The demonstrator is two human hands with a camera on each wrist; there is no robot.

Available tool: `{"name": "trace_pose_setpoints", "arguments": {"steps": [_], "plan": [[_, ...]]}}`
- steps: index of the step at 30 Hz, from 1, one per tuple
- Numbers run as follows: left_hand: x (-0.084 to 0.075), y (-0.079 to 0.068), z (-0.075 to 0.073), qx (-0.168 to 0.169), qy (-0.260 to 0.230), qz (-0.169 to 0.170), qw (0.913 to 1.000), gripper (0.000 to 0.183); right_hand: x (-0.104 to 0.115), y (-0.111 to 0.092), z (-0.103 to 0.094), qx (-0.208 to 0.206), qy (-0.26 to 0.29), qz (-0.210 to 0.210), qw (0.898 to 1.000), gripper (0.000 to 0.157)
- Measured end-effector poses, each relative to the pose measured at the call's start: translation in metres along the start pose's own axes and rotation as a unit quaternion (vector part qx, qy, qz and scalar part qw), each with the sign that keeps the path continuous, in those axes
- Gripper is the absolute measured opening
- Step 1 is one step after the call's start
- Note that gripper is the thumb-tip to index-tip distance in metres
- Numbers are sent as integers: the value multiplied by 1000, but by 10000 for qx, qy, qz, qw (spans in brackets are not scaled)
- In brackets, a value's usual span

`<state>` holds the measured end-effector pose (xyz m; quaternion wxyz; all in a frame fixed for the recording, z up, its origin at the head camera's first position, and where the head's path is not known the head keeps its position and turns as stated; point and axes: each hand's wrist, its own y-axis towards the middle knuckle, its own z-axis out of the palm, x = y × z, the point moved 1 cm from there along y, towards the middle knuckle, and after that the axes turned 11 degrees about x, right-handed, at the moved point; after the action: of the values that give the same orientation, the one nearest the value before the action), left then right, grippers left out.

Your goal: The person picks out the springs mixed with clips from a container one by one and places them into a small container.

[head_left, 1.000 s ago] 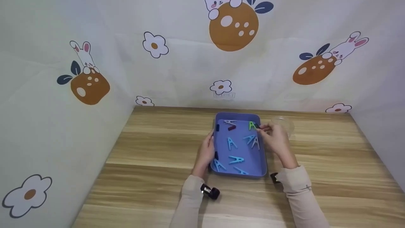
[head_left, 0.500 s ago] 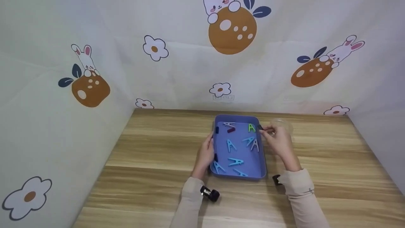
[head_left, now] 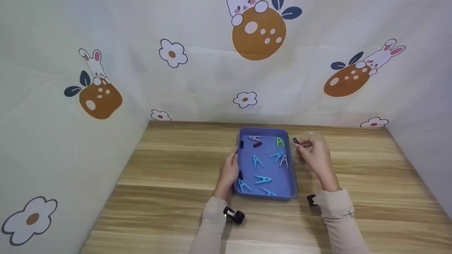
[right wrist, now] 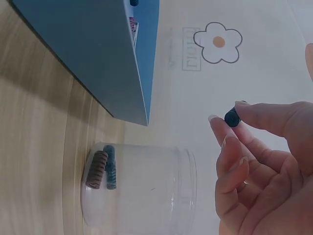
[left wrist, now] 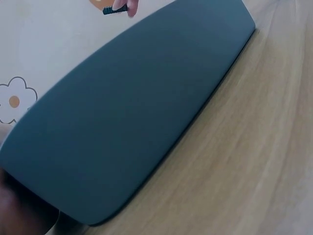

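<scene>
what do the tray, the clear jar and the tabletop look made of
Tray: likely matte plastic, being smooth and evenly coloured. Jar: glossy, see-through with highlights, so plastic or glass. Tabletop: wood or laminate, given its streaky grain.

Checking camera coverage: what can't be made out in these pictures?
Head view: much of the clear jar, hidden behind the right hand.
Left wrist view: the inside of the tray, hidden by its outer wall.
Same view: most of the left hand, cut off by the left edge.
Right wrist view: part of the dark piece, covered by the thumb.
</scene>
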<state>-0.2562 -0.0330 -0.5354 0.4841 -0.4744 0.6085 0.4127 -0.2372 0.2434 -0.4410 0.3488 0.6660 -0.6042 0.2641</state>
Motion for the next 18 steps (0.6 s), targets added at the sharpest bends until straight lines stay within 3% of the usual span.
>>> {"name": "trace_pose_setpoints", "arguments": {"steps": [4,18], "plan": [[0,0,1,41,-154,-84,9998,47,0,-2,-4,15,-12,203,9998,20],[-1,0,-1,46,4,-243,9997,47,-5,-6,-18,-248,-374,171,9988,23]]}}
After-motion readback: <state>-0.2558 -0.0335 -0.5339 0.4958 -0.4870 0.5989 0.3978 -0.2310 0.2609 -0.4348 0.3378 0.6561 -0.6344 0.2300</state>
